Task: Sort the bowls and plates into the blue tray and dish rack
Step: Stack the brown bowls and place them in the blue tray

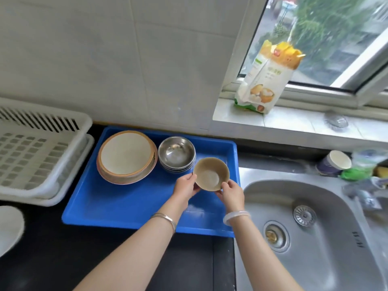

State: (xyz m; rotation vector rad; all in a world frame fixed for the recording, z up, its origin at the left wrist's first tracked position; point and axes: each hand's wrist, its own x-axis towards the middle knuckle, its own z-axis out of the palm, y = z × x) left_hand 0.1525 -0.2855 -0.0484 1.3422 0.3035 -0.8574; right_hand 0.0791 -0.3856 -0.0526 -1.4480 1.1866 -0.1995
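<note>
A small tan bowl (211, 173) hangs over the right side of the blue tray (130, 203). My left hand (185, 185) grips its left rim and my right hand (231, 193) grips its lower right edge. Inside the tray, a stack of cream plates with orange rims (126, 156) sits at the back left, and a stack of steel bowls (176, 154) stands just left of the tan bowl. The white dish rack (37, 152) lies to the left of the tray with nothing visible in it.
A steel sink (310, 223) lies right of the tray. A flour bag (264, 80) leans on the window sill. Paper cups (333, 163) and a green item stand behind the sink. A white plate's edge (10, 227) shows at the far left on the black counter.
</note>
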